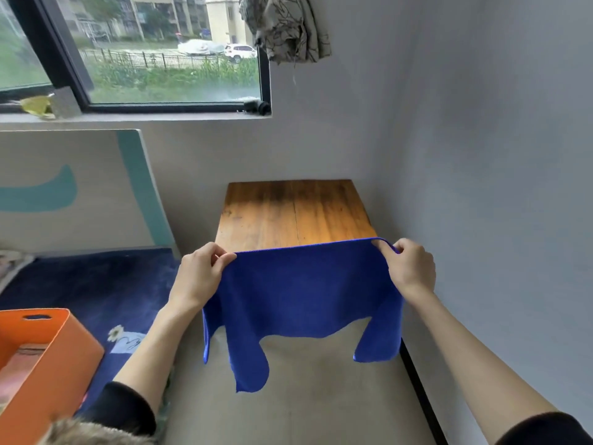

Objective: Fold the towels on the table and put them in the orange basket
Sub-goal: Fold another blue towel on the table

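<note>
A blue towel [301,293] hangs spread in the air in front of the wooden table [295,213], its lower edge dangling loose above the floor. My left hand [199,271] pinches the towel's upper left corner. My right hand [409,268] pinches the upper right corner, where the cloth curls over my fingers. The top edge is stretched nearly straight between both hands and covers the table's near edge. The orange basket [48,358] stands at the lower left on the bed, with some cloth inside it.
A dark blue bedspread [106,290] covers the bed on the left, with a headboard [80,191] behind it. Grey walls close in behind and to the right of the table. A window is above, and a patterned cloth [285,27] hangs by it.
</note>
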Motion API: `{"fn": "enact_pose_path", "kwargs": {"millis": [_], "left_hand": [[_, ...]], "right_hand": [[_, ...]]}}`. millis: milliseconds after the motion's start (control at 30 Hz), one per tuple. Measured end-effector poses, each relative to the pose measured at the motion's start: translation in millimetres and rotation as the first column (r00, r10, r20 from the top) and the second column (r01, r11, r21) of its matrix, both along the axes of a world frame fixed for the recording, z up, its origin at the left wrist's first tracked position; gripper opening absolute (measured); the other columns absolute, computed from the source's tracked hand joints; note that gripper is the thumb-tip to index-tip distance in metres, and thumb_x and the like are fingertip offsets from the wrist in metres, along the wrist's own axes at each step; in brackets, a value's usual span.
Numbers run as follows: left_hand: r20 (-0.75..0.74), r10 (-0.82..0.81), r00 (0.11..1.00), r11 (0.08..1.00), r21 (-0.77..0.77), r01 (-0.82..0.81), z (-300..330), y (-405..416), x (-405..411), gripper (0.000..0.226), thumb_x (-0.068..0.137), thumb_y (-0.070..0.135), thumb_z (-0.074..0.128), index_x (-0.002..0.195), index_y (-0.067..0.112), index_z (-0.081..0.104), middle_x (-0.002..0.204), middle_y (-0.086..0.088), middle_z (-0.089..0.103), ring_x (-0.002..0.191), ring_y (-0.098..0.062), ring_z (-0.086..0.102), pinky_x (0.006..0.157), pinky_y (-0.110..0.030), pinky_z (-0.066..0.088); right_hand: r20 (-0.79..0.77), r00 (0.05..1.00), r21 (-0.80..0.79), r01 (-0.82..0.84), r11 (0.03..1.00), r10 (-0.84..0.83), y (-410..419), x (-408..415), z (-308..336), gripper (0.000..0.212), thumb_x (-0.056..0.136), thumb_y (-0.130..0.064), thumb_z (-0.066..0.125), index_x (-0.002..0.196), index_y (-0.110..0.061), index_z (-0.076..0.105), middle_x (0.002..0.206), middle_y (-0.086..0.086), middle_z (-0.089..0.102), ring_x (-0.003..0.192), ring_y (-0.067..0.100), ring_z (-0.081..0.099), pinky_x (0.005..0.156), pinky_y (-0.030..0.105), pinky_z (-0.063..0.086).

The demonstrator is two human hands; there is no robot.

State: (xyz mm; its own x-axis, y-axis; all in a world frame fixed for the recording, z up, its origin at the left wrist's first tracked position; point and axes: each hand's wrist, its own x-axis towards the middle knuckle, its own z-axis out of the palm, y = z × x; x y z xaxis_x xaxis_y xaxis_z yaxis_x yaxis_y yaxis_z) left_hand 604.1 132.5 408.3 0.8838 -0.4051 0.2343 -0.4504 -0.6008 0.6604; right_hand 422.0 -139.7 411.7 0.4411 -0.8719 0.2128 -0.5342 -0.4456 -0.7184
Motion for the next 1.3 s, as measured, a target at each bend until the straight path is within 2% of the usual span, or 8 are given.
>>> {"fn": "enact_pose_path", "kwargs": {"millis": [100, 167, 300, 400, 700, 867, 1167, 1300], "left_hand": [[-0.016, -0.029, 0.999, 0.999, 0.016, 0.029, -13.1, -16.3, 47.7, 0.015, 0.091, 0.028, 0.057, 0.080, 0.018, 0.056, 0.066, 0.008, 0.055, 0.067, -0.013, 0.050, 0.057, -0.025, 0.036], [-0.025, -0.057, 0.998, 0.998, 0.039, 0.058, -19.2, -26.9, 80.9, 0.014, 0.092, 0.030, 0.056, 0.082, 0.020, 0.056, 0.067, 0.007, 0.055, 0.066, -0.010, 0.050, 0.057, -0.022, 0.037], [-0.014, -0.103, 0.995, 0.986, 0.129, 0.104, -24.7, -50.1, 138.8, 0.015, 0.092, 0.037, 0.055, 0.085, 0.024, 0.056, 0.069, 0.008, 0.056, 0.070, -0.017, 0.053, 0.062, -0.033, 0.044], [0.035, -0.117, 0.992, 0.980, 0.169, 0.110, -27.4, -74.3, 174.0, 0.016, 0.091, 0.040, 0.054, 0.086, 0.025, 0.056, 0.072, 0.008, 0.056, 0.071, -0.019, 0.053, 0.061, -0.032, 0.039], [0.005, -0.105, 0.994, 0.956, 0.274, 0.100, -74.4, -157.2, 284.1, 0.022, 0.090, 0.043, 0.054, 0.084, 0.022, 0.056, 0.077, 0.004, 0.059, 0.075, -0.024, 0.054, 0.063, -0.033, 0.038], [-0.006, -0.055, 0.998, 0.918, 0.393, 0.053, -114.9, -219.3, 360.1, 0.024, 0.090, 0.045, 0.053, 0.083, 0.022, 0.055, 0.079, 0.000, 0.063, 0.074, -0.026, 0.055, 0.064, -0.035, 0.043], [-0.061, -0.037, 0.997, 0.818, 0.572, 0.066, -178.3, -321.5, 479.2, 0.025, 0.091, 0.044, 0.053, 0.087, 0.020, 0.057, 0.085, 0.002, 0.060, 0.073, -0.020, 0.048, 0.063, -0.030, 0.035], [-0.088, -0.066, 0.994, 0.786, 0.610, 0.106, -213.3, -346.9, 515.8, 0.018, 0.093, 0.037, 0.051, 0.089, 0.020, 0.057, 0.094, 0.000, 0.064, 0.082, -0.021, 0.057, 0.063, -0.031, 0.039]], "right_hand": [[-0.021, 0.997, -0.076, -0.071, 0.995, 0.069, -22.9, 39.4, -11.6, 0.039, 0.087, -0.042, 0.061, 0.059, -0.021, 0.044, 0.057, -0.007, 0.049, 0.053, 0.007, 0.044, 0.045, 0.020, 0.024], [-0.054, 0.992, -0.096, -0.117, 0.988, 0.112, -40.5, 65.9, -18.6, 0.029, 0.089, -0.034, 0.061, 0.069, -0.014, 0.053, 0.071, 0.000, 0.054, 0.062, 0.015, 0.048, 0.050, 0.021, 0.029], [-0.162, 0.979, -0.128, -0.149, 0.980, 0.128, -72.8, 114.7, -27.2, 0.019, 0.094, -0.018, 0.052, 0.090, -0.004, 0.063, 0.092, 0.007, 0.051, 0.075, 0.021, 0.045, 0.068, 0.026, 0.032], [-0.205, 0.976, -0.186, -0.107, 0.977, 0.068, -97.4, 146.2, -34.3, 0.021, 0.095, -0.019, 0.050, 0.093, -0.003, 0.064, 0.098, 0.013, 0.056, 0.077, 0.027, 0.048, 0.067, 0.028, 0.033], [-0.392, 0.919, -0.266, -0.066, 0.962, -0.046, -186.1, 252.2, -83.1, 0.039, 0.094, -0.042, 0.049, 0.071, -0.011, 0.046, 0.073, 0.013, 0.063, 0.060, 0.026, 0.042, 0.056, 0.028, 0.031], [-0.518, 0.855, -0.251, -0.170, 0.953, 0.016, -257.4, 334.7, -126.8, 0.044, 0.091, -0.052, 0.048, 0.071, -0.013, 0.047, 0.064, 0.002, 0.049, 0.056, 0.023, 0.041, 0.048, 0.025, 0.023], [-0.681, 0.719, -0.154, -0.324, 0.934, 0.138, -353.0, 448.2, -200.4, 0.043, 0.093, -0.052, 0.041, 0.074, -0.013, 0.045, 0.074, 0.004, 0.060, 0.059, 0.020, 0.048, 0.051, 0.025, 0.032], [-0.709, 0.689, -0.152, -0.355, 0.922, 0.148, -378.7, 490.3, -227.4, 0.036, 0.096, -0.043, 0.042, 0.091, -0.012, 0.059, 0.087, 0.006, 0.063, 0.072, 0.019, 0.053, 0.055, 0.025, 0.034]]}}
